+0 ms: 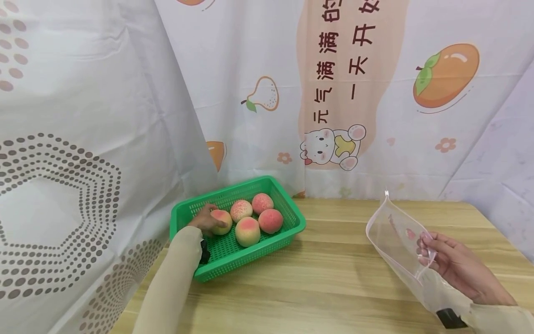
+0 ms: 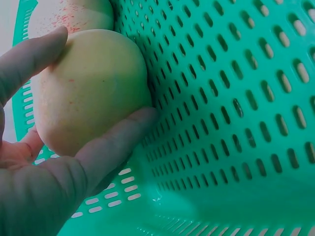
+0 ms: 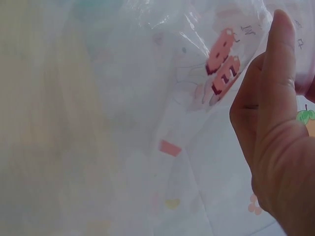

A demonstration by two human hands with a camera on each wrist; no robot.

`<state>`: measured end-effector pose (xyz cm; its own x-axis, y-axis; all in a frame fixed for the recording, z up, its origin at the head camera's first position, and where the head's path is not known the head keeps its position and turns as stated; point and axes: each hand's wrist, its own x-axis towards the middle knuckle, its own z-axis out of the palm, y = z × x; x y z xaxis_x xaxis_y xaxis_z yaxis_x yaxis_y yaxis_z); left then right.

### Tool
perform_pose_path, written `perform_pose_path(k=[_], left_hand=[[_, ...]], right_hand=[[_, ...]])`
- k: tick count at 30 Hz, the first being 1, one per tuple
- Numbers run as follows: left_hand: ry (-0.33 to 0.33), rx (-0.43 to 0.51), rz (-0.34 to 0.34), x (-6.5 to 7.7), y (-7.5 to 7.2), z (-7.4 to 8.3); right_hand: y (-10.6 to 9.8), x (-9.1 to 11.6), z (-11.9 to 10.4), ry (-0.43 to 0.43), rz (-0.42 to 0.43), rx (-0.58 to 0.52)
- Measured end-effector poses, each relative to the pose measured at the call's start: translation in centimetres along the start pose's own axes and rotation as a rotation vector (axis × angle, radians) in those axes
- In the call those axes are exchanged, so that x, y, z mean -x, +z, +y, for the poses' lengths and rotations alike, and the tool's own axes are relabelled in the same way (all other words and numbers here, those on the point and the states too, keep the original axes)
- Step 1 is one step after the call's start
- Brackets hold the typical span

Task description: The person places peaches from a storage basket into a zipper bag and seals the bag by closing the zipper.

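In the head view my left hand grips a peach at the left inside a green basket. The left wrist view shows thumb and fingers curled round that pale yellow peach, close to the slotted wall. Several more pink and yellow peaches lie to its right, one of them a yellow peach with a pink top. Over at the right, my right hand pinches the edge of a clear zip bag, whose mouth gapes. Printed pink figures show on the bag in the right wrist view.
Everything stands on a wooden table. Behind it hangs a white curtain printed with fruit and writing, and a dotted curtain closes off the left side. Bare tabletop lies between the basket and the bag.
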<state>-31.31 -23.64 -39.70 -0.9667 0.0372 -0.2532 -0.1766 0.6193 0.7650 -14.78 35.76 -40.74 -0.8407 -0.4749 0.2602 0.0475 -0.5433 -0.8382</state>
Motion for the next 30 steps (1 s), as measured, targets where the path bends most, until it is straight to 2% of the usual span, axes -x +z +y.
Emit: perform_pose_path(k=[14, 21, 25, 30], left_hand=[[-0.017, -0.012, -0.008, 0.5, -0.2, 0.2], [0.003, 0.031, -0.047, 1.1, -1.1, 0.3], [0.008, 0.064, -0.039, 1.2, -1.2, 0.4], [0.039, 0.056, -0.016, 1.2, -1.3, 0.6]], right_hand=[[-0.1, -0.1, 0.1, 0.001, -0.004, -0.009], [-0.1, -0.1, 0.0, 0.005, -0.010, -0.002], [-0.2, -0.2, 0.0, 0.003, -0.004, 0.003], [-0.3, -0.2, 0.0, -0.001, 0.006, 0.008]])
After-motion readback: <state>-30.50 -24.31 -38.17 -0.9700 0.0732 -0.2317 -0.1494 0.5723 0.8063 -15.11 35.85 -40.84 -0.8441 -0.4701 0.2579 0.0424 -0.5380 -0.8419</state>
